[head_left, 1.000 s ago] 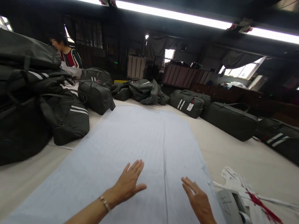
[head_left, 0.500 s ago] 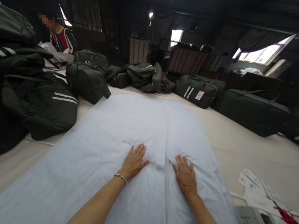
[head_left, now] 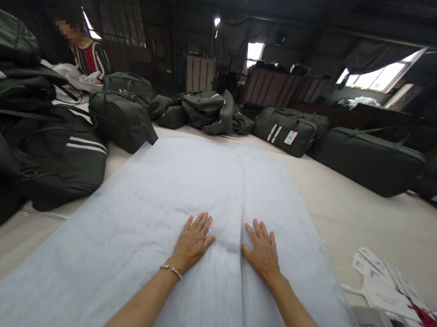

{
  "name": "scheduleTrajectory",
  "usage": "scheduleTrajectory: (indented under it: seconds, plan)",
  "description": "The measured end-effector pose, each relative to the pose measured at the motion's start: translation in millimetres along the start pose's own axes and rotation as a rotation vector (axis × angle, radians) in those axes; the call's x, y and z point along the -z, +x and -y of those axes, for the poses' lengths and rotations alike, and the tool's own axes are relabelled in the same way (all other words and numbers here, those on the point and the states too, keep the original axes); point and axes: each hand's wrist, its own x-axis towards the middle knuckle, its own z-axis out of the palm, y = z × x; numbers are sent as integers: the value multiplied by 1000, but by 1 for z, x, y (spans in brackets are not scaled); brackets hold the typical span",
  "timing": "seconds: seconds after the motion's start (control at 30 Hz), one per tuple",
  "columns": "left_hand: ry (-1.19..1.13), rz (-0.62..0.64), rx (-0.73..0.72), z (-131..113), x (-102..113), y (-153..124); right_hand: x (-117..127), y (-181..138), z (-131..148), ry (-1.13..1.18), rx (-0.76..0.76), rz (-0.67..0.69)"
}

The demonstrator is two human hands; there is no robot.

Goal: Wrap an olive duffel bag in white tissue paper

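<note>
A large, thin pale-blue sheet (head_left: 195,171), perhaps plastic bags laid flat, covers the middle of the table, with a seam running lengthwise right of its centre. My left hand (head_left: 193,243) lies palm down on it, left of the seam, fingers stretched out; a silver bracelet circles that wrist. Just right of the seam, my right hand (head_left: 263,251) also rests flat with fingers spread. Small wrinkles show in the sheet around both hands. Neither hand grips anything.
Dark green duffel bags line the far side, among them a tagged bag (head_left: 287,131); more bags (head_left: 48,158) pile up at left. White tags (head_left: 384,281) with red strings lie at lower right beside a grey device (head_left: 375,320). A person in a striped top (head_left: 90,60) is at far left.
My right hand has slid slightly left and up, closer to the seam. My left hand has shifted a little left. The view has moved slightly.
</note>
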Motion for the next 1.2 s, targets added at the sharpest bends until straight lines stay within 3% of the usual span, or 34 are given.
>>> scheduleTrajectory:
  seconds: [0.23,0.47,0.63,1.0,1.13,1.2]
  plan:
    - [18,-41,-14,0,-3,-1,-7,21,11,35,-75,3]
    - [8,-37,-17,2,-2,0,-12,19,12,-67,-118,-113]
    - [0,-35,-20,3,-3,-1,-10,20,10,-81,-157,-121]
    - [-1,-22,-12,2,-1,-1,-7,33,-21,-72,-306,-52]
    - [-9,-65,-14,2,-4,-2,-5,34,-38,120,-264,-1]
    - [-11,-78,-14,2,-4,-2,-5,33,-51,239,-228,-67]
